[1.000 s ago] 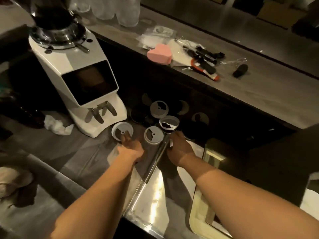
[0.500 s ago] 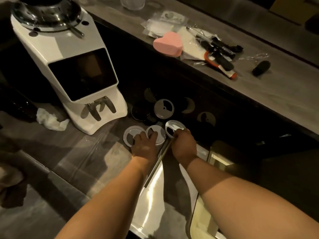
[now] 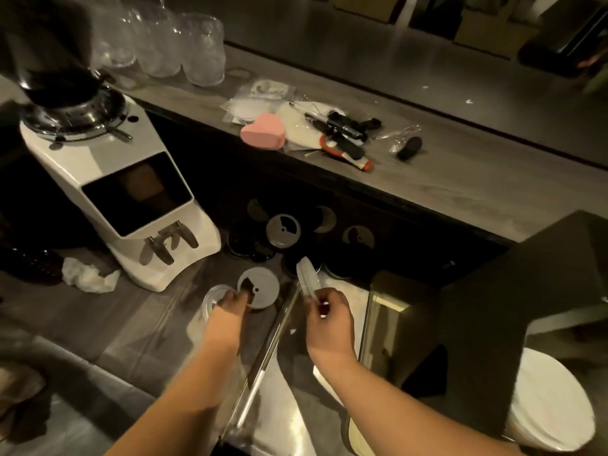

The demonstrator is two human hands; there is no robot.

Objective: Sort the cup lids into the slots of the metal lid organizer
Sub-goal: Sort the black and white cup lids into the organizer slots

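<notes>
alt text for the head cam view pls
A person's right hand pinches a clear lid, tilted on edge, above a dim counter, while the left hand touches a flat grey lid. A white coffee grinder stands to the left. A third lid lies farther back.

Right hand (image 3: 324, 312): has raised its clear lid (image 3: 307, 278) from lying flat to tilted, nearly edge-on.
Left hand (image 3: 230, 307): fingertips now pinch the grey lid (image 3: 263, 286), seemingly lifted slightly.

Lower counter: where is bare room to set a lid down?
Bare counter lies between the crumpled tissue and the left hand. Crowded around the lids beyond it, beside the grinder.
</notes>
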